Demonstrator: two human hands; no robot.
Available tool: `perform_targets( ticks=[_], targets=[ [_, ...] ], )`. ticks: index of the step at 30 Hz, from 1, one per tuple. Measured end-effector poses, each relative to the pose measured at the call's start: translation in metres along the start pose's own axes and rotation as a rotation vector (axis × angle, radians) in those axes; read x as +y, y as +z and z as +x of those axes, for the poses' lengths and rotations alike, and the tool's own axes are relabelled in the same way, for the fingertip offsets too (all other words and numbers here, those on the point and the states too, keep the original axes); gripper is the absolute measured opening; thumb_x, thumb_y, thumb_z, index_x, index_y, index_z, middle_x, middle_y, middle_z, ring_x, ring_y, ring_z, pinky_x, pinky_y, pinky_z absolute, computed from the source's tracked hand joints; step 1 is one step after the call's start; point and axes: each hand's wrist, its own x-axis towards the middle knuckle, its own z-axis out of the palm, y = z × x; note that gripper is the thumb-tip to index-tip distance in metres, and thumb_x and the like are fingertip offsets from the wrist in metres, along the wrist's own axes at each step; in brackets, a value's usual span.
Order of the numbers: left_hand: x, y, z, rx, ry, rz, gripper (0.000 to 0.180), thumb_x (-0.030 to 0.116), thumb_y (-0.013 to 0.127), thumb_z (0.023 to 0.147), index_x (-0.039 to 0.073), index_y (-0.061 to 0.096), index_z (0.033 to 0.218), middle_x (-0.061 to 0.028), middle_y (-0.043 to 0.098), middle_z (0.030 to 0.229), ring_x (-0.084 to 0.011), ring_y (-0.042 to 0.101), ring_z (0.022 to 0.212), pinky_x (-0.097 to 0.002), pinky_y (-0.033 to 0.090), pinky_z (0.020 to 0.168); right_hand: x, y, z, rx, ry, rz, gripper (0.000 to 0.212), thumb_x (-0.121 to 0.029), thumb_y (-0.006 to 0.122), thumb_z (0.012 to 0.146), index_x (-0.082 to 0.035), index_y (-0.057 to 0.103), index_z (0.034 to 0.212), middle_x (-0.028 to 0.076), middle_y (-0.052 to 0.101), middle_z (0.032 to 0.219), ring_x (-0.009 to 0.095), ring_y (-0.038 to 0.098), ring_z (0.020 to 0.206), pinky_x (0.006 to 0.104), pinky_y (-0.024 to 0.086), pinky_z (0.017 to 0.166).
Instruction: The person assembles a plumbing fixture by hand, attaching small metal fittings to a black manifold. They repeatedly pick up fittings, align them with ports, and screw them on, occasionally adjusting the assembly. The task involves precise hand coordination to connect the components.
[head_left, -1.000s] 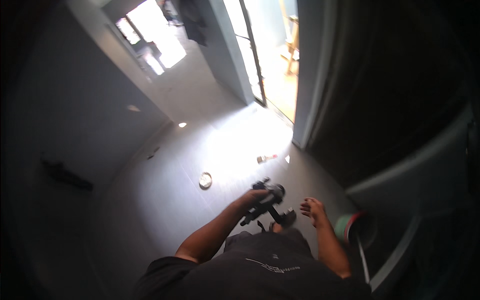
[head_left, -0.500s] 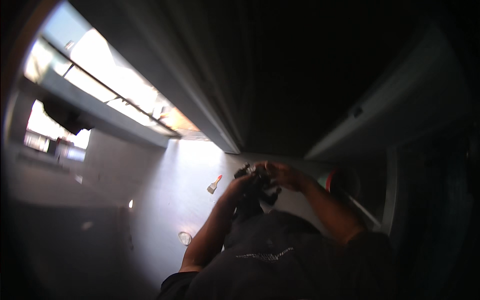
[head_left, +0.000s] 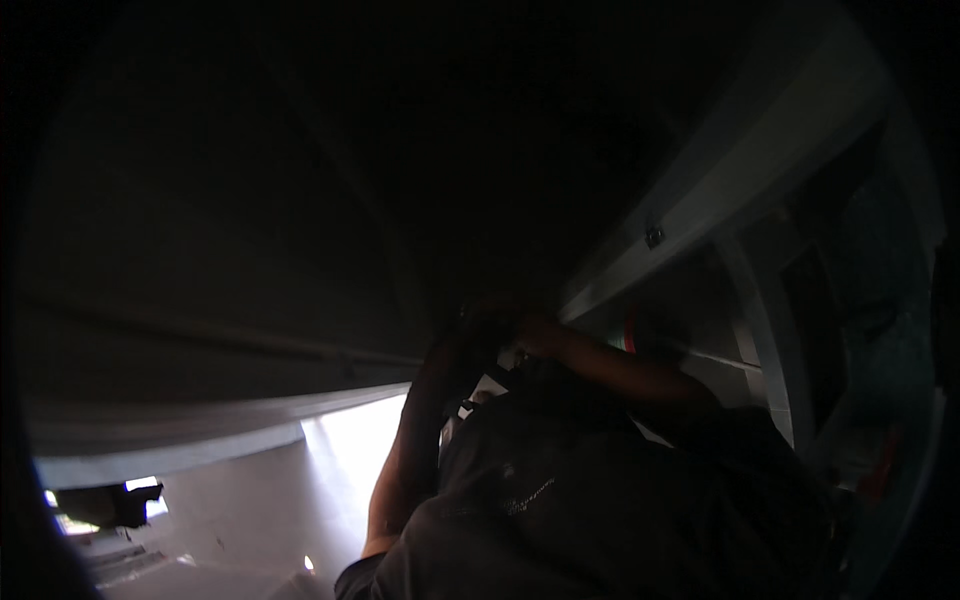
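Deep shadow covers both hands, which are close together in front of my chest. My left hand (head_left: 462, 348) is raised at the end of a forearm lit along its lower part. My right hand (head_left: 535, 335) reaches in from the other side and meets it near the middle. Their fingers look bent round something dark, too dim to name. A dark strap-like piece (head_left: 497, 376) and a small dark piece with a pale edge (head_left: 470, 405) show just below the hands, against my dark shirt.
A large dark panel (head_left: 250, 260) fills the upper left, its pale lower edge (head_left: 200, 445) close by my left arm. On the right a light beam (head_left: 690, 215) slants upward. A red-rimmed round thing (head_left: 630, 330) lies beyond my right forearm. Bright floor (head_left: 360, 450) shows at left.
The view has swung and darkened; the dark panel now covers much of it. The paintbrush and the round clear thing on the floor have gone out of sight. The hands stay together, now in shadow.
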Motion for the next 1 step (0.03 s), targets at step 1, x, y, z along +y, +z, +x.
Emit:
perform_targets(
  ticks=[1],
  targets=[
    [-0.0172, -0.0179, 0.0089, 0.060, 0.007, 0.187, 0.038, 0.031, 0.059, 0.107, 0.004, 0.065, 0.134, -0.0076, 0.068, 0.118, -0.0187, 0.067, 0.106, -0.0333, 0.055, 0.087, -0.0005, -0.0088, 0.0168, 0.000, -0.012, -0.004, 0.046, -0.018, 0.052, 0.110, -0.011, 0.045, 0.156, 0.014, 0.049, 0.156, 0.029, 0.053, 0.140, 0.0447, 0.049, 0.114]
  ],
)
